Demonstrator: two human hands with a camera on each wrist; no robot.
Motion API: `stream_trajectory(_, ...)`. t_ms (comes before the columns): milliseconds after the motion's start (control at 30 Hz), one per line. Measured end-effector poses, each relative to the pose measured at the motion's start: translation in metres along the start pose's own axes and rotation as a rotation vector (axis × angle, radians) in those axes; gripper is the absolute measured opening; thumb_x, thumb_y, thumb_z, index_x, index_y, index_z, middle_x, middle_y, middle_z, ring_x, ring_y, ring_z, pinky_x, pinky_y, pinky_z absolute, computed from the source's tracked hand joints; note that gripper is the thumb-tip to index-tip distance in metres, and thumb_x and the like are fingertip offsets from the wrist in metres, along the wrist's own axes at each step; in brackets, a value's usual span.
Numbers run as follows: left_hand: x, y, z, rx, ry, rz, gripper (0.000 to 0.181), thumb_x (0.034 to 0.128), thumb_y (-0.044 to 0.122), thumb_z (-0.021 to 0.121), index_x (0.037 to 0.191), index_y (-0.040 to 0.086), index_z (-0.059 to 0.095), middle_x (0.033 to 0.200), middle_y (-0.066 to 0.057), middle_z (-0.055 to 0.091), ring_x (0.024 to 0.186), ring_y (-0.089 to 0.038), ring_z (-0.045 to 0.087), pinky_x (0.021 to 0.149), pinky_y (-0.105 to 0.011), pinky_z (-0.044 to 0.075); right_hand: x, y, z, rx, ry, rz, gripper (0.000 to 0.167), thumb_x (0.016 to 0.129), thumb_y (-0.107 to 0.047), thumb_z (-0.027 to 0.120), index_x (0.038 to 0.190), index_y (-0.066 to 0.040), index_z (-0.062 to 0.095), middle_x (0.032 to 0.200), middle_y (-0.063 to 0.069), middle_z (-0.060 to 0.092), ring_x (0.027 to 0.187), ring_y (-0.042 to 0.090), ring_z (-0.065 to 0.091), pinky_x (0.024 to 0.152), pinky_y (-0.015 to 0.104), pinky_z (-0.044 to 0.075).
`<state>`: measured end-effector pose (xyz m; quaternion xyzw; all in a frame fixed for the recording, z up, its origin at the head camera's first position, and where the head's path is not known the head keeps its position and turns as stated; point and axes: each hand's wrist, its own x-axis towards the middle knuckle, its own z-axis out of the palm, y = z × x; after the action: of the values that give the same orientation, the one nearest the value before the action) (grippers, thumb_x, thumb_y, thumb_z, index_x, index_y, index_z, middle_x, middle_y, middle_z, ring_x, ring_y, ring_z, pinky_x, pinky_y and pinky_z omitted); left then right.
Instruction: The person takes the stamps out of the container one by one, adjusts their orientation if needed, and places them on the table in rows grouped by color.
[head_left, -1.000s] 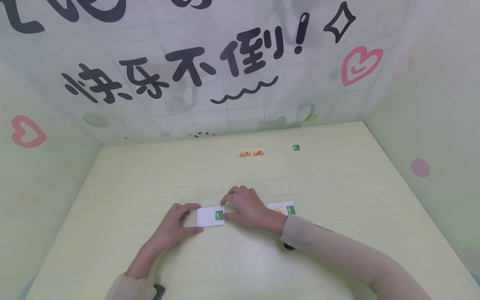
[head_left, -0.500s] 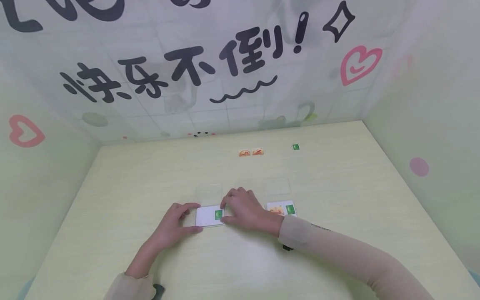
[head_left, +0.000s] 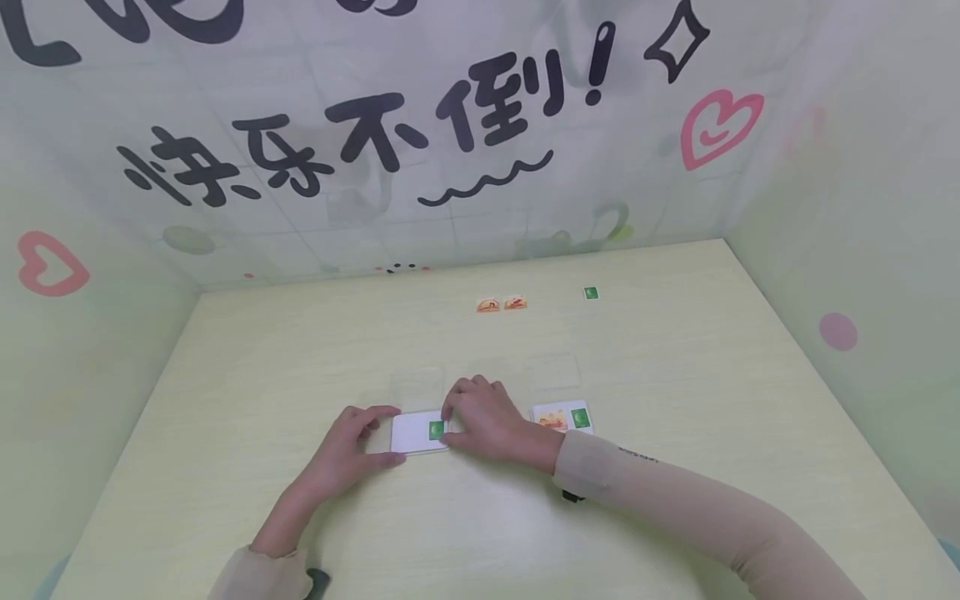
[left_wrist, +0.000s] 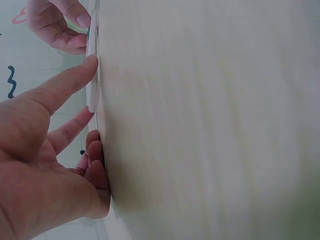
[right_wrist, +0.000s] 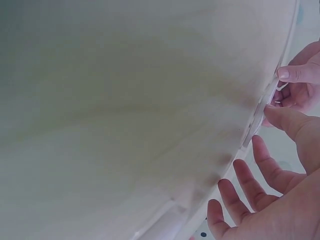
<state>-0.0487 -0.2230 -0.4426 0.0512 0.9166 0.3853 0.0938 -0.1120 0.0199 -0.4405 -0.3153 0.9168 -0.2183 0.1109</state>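
A white card point(head_left: 409, 434) with a small green square sticker point(head_left: 435, 430) at its right end lies on the table in the head view. My left hand point(head_left: 347, 454) pinches its left end, index finger on the far edge and thumb on the near edge. At the opposite end, the thumb and index finger of my right hand point(head_left: 487, 421) pinch the card beside the sticker. Seen side-on in the left wrist view, the card point(left_wrist: 92, 87) is thin; my left thumb point(left_wrist: 82, 75) touches it. My right hand's other fingers point(right_wrist: 245, 182) are spread in the right wrist view.
Right of my right hand lies another white card point(head_left: 566, 406) bearing an orange picture and a green square, partly behind my forearm. Faint clear plastic pieces point(head_left: 553, 372) lie beyond both cards. Farther back are two orange pictures point(head_left: 488, 306) and a green square point(head_left: 591, 293), before the wall.
My right thumb and index finger have closed in slightly on the card's right end. My left hand keeps its place.
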Motion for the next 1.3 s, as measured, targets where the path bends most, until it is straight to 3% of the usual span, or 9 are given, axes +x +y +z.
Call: stream_trajectory(1300,0.0016,-0.0041,0.002,0.008,0.008,-0.008,0.06,0.0839,0.017,0.09,0.138,0.007,0.065,0.113,-0.015,0.053,0.105,-0.028,0.05,0.088,-0.041,0.045,-0.0003,0.0011,0.0011,-0.019,0.014,-0.046,0.013,0.095,-0.032,0.08,0.1,-0.021,0.08,0.126,0.0,0.069,0.113,0.021,0.056,0.099,0.043,0.043)
